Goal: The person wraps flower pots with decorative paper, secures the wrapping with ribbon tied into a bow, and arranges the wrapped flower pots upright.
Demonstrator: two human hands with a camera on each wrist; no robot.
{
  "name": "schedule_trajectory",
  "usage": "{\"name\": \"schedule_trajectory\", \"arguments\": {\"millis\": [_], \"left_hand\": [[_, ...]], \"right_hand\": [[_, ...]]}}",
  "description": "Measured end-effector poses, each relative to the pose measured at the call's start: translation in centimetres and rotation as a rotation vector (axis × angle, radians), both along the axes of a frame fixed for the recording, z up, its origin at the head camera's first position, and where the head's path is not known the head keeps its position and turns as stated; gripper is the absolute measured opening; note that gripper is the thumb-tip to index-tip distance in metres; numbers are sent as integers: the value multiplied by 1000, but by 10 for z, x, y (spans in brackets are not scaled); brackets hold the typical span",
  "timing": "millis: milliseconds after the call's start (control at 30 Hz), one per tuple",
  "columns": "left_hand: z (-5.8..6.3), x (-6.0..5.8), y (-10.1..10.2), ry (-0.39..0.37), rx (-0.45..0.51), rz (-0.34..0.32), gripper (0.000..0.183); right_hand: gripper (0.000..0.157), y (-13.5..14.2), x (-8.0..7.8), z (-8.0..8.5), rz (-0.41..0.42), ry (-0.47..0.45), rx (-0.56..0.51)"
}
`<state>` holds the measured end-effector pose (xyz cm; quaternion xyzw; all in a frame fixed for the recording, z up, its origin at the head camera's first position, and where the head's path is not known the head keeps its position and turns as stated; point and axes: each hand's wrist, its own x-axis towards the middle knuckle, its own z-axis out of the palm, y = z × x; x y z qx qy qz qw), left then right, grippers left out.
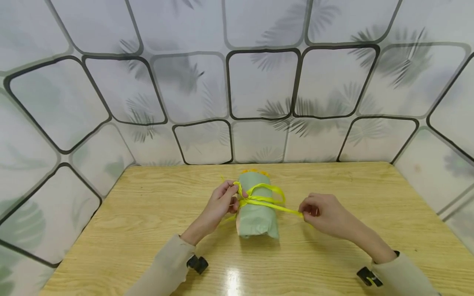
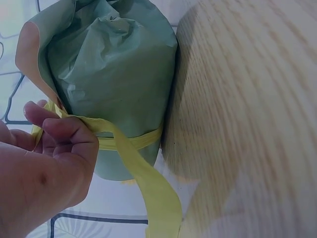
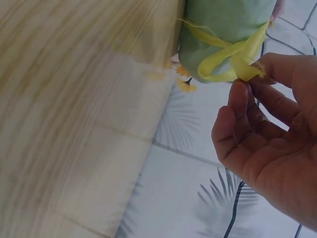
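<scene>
A bouquet wrapped in pale green paper lies on the table, orange-yellow flowers peeking out at its far end. Around its middle runs a yellow ribbon, with a loop standing off to the right. At the bouquet's left side my left hand pinches the ribbon between thumb and fingers, close against the paper. Out to the right, my right hand pinches the frayed ribbon end, and that strand stretches straight from the wrap. In the left wrist view, a wide ribbon tail hangs past the wrapping.
The bouquet rests on a light wood-grain table. Behind and beside it stands a pale cloth backdrop with dark rounded outlines and leaf prints. Black wrist mounts sit at both beige sleeves.
</scene>
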<state>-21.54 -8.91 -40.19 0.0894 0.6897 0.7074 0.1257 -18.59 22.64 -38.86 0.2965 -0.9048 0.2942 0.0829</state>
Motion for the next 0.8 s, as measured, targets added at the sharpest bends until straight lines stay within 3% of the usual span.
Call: {"name": "schedule_trajectory", "arguments": {"millis": [367,800], "left_hand": [[0,1,1,18,1,-15,23],[0,1,1,14,-14,-5,24]], "right_hand": [[23,18,-3,-2,-5,27,40],[20,37,-6,-3,-19,-58,107]]}}
